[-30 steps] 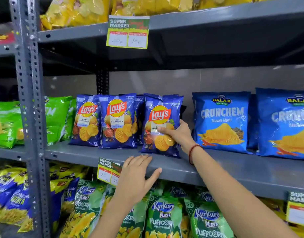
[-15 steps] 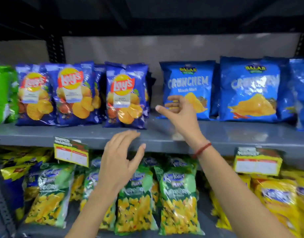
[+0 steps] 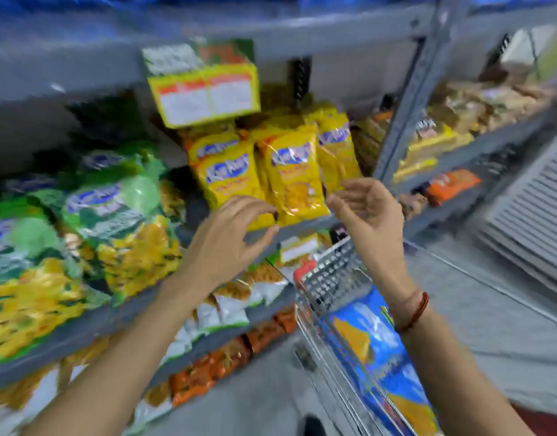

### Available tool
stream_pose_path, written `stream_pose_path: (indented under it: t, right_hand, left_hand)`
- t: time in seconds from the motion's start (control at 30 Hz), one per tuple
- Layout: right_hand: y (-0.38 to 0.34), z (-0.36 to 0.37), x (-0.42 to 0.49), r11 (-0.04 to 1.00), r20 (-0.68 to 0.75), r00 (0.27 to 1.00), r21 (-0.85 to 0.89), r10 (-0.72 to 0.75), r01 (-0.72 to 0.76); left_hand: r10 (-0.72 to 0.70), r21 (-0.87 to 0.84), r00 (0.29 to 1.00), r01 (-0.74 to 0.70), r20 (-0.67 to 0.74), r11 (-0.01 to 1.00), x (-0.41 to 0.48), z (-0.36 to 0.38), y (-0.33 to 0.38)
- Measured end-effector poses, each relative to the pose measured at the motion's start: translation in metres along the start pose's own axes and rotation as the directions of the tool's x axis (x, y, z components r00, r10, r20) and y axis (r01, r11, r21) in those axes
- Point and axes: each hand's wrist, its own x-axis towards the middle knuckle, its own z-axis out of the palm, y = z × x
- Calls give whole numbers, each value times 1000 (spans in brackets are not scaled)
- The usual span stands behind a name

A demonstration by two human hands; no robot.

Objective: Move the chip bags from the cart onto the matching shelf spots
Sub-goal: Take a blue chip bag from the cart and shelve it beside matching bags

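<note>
Both hands — left hand (image 3: 230,237) and right hand (image 3: 370,212) — hang empty, fingers loosely spread; blue chip bags (image 3: 374,350) lie in the cart (image 3: 329,278). Reach down, pinch one bag's top edge — don't crush it.

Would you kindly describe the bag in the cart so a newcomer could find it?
Start at the wire cart at lower right, beside the grey shelving. Inside lies a blue chip bag under the right hand's forearm. It is the only blue one; nearby shelf bags are green, yellow or orange.
</note>
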Motion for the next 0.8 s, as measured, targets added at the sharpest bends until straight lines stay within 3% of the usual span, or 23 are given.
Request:
stream_pose_path:
  t: [0.1, 0.23, 0.33, 0.43, 0.47, 0.63, 0.73, 0.8]
  right_hand:
    - [74, -41, -25, 975, -114, 972, -59, 207, -214]
    - [170, -89, -62, 854, -262, 851, -142, 455, -500]
    - [239, -117, -94, 667, -322, 664, -119, 675, -736]
    - [297, -133, -132, 406, -304, 370, 60, 878, -912]
    - [312, -135, -144, 340, -280, 294, 131, 914, -931]
    - [358, -134, -181, 159, -269, 78, 297, 960, -942]
    - [372, -128, -178, 153, -297, 36, 380, 954, -912]
    - [378, -122, -173, 195, -301, 64, 428, 951, -882]
  left_hand:
    - [-35, -64, 980, 49, 196, 997, 10, 67, 4]
    - [-86, -133, 903, 155, 421, 979, 14, 153, 10]
    - [-98, -152, 804, 228, 586, 962, 14, 205, 17]
    - [-76, -143, 709, 244, 701, 959, 11, 254, 18]
    - [-82, -127, 678, 252, 730, 959, 12, 269, 18]
    - [-221, -27, 503, 439, 836, 898, 20, 354, 14]
    - [-299, 60, 434, 484, 850, 873, 21, 403, 12]
    - [-348, 98, 391, 535, 852, 839, 18, 429, 10]
